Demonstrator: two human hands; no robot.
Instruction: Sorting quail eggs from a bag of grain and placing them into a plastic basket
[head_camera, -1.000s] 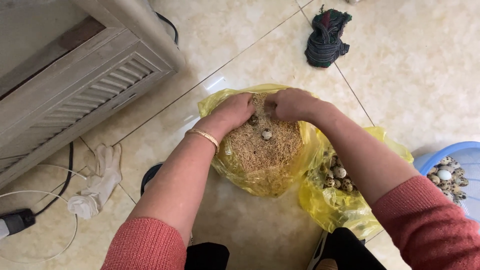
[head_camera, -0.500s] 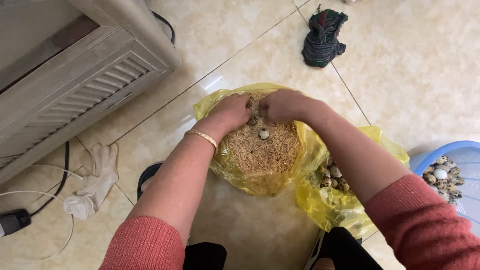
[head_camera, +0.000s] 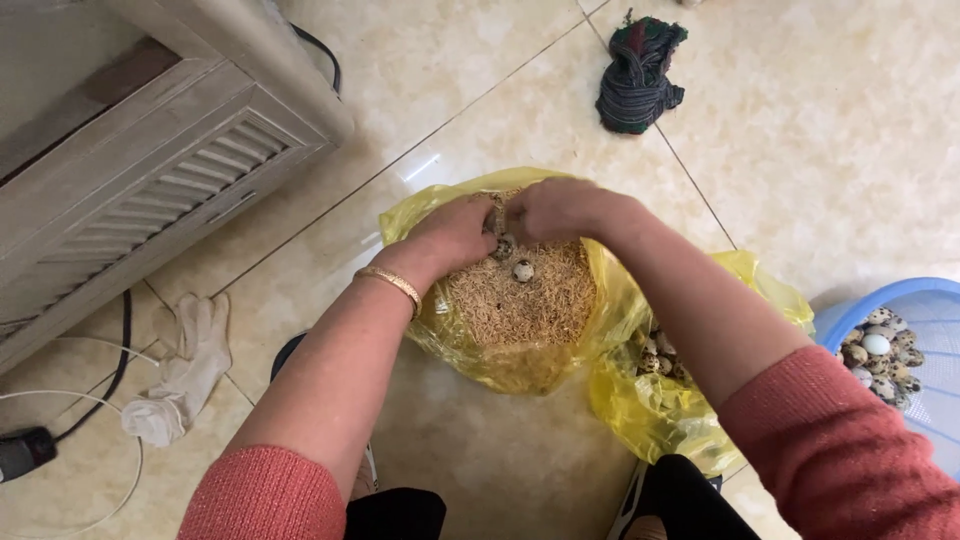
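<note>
A yellow plastic bag (head_camera: 520, 370) full of tan husks (head_camera: 520, 300) lies open on the tiled floor. My left hand (head_camera: 450, 235) and my right hand (head_camera: 560, 210) are both dug into the husks at the bag's far side, fingers curled and close together. A small speckled egg (head_camera: 523, 270) sits on the husks just below my fingers, and another egg shows between the two hands. What the fingers hold is hidden. A gold bangle (head_camera: 392, 283) circles my left wrist.
A second yellow bag (head_camera: 690, 420) with several speckled eggs lies at the right. A blue basket (head_camera: 900, 310) of speckled eggs stands at the right edge. A white cabinet (head_camera: 130, 170), a white glove (head_camera: 185, 370), cables and a dark cloth bundle (head_camera: 640, 75) lie around.
Both hands stay in the husks, fingers shifting slightly around the eggs. The view has drifted a little.
</note>
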